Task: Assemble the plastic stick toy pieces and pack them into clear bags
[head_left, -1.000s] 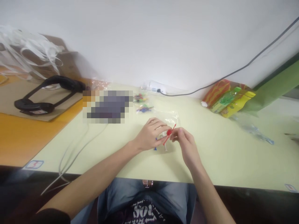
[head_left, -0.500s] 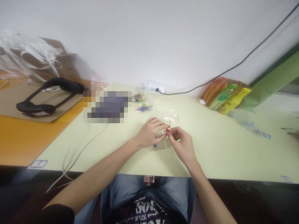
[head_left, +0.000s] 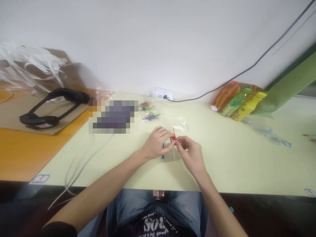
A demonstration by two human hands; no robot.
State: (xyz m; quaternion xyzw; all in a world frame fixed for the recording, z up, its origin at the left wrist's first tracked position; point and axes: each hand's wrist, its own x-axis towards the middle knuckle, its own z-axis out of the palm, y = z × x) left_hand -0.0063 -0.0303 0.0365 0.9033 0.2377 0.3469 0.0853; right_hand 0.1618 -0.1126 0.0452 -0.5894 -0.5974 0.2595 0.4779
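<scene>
Between the fingertips of both hands is a small red plastic piece with a thin stem pointing up. My left hand pinches it from the left, palm down, thumb and forefinger closed. From the right, my right hand grips it between thumb and forefinger, the other fingers curled. Under the left hand a blue plastic piece with a small foot stands at the table top. A white stick-like piece reaches down between the hands. Whether these pieces join the red one is hidden by my fingers.
Small coloured parts in bags lie behind the hands, near a clear plastic bag. A pixelated dark object and a black padded frame are at left. Yellow and green packets lean at right. A dark cable crosses the back.
Both hands stay together on the red piece, which has shifted slightly left and turned a little. The whole view has tilted slightly.
</scene>
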